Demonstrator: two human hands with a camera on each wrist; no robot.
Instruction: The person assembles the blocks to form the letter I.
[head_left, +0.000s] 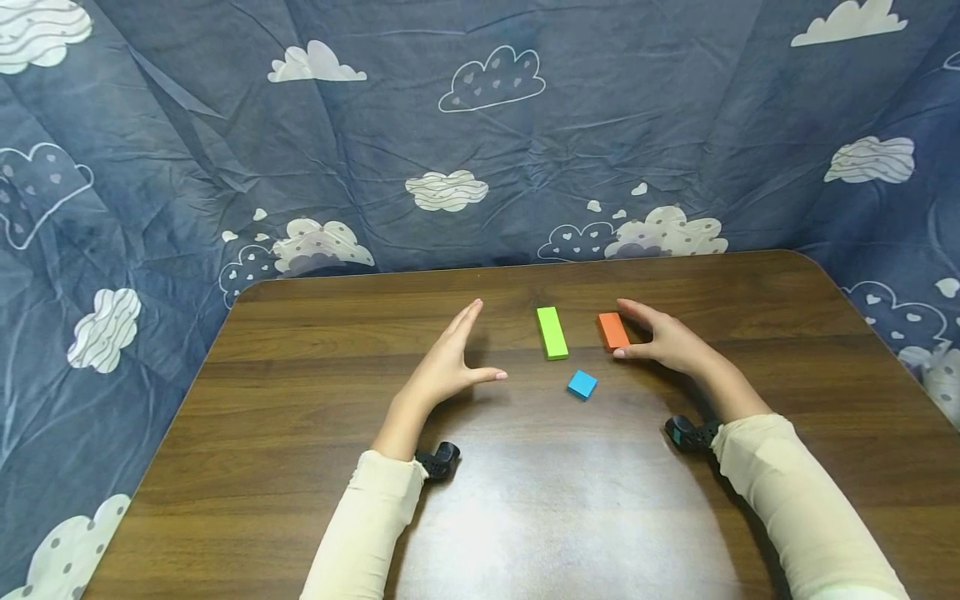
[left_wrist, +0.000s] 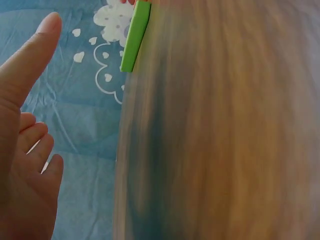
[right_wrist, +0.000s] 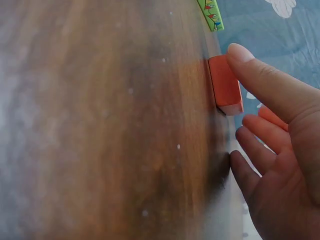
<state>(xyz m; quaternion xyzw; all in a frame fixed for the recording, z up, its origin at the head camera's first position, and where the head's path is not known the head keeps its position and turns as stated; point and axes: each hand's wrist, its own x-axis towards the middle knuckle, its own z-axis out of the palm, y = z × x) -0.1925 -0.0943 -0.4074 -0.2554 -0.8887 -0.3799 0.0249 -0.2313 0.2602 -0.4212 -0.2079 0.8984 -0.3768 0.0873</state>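
Note:
A flat orange block [head_left: 613,331] lies on the wooden table beside my right hand [head_left: 671,340]. That hand's thumb is at the block's near edge and its fingers extend past the far end; whether they touch it I cannot tell. In the right wrist view the thumb overlaps one end of the orange block [right_wrist: 225,85]. To the left lies a long green block [head_left: 552,333], with a small blue block [head_left: 582,384] nearer me. Left of both, my left hand [head_left: 447,360] hovers over the table, fingers straight, thumb spread, holding nothing.
The brown wooden table [head_left: 315,400] has rounded far corners. Behind it hangs a blue cloth [head_left: 600,125] with cloud prints. Each wrist wears a small black camera, the left camera [head_left: 438,461] and the right camera [head_left: 688,434].

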